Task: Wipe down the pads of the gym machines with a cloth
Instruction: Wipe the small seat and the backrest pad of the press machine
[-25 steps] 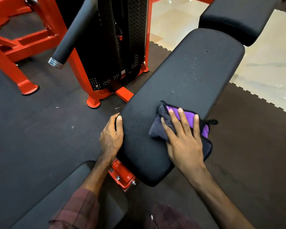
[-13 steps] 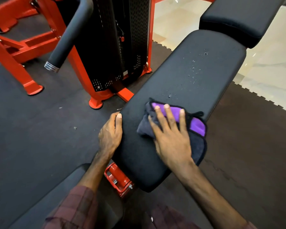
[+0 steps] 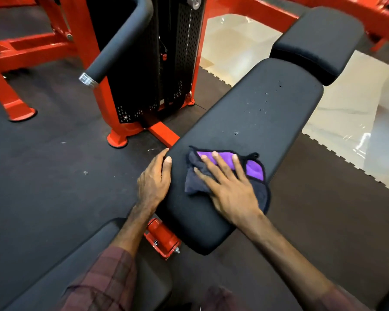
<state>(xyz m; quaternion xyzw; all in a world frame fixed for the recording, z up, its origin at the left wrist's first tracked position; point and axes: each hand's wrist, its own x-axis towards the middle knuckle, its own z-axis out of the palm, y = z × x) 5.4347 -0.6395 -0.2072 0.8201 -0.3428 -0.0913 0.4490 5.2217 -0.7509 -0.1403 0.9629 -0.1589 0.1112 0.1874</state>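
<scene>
A person leans over a long black bench pad [image 3: 245, 135] in a gym of red-framed machines, wiping its near end. The right hand [image 3: 230, 189] lies flat, fingers straight and spread, pressing a purple-and-grey cloth [image 3: 253, 169] against the pad's near right part; the cloth's edge hangs slightly past the pad's right side. The left hand [image 3: 154, 178] rests on the pad's left edge, fingers curved over the rim, apparently steadying it. Pale specks [image 3: 259, 104] dot the far half of the pad, and a single fleck lies just beyond the cloth, so the wiping looks barely begun here. The next stroke likely calls for pushing the cloth away, up the pad's length toward those specks, keeping the palm flat. A shorter head pad [image 3: 317, 39] lies beyond at far right, and a seat pad [image 3: 81, 265] sits near left, both seemingly awaiting attention.
</scene>
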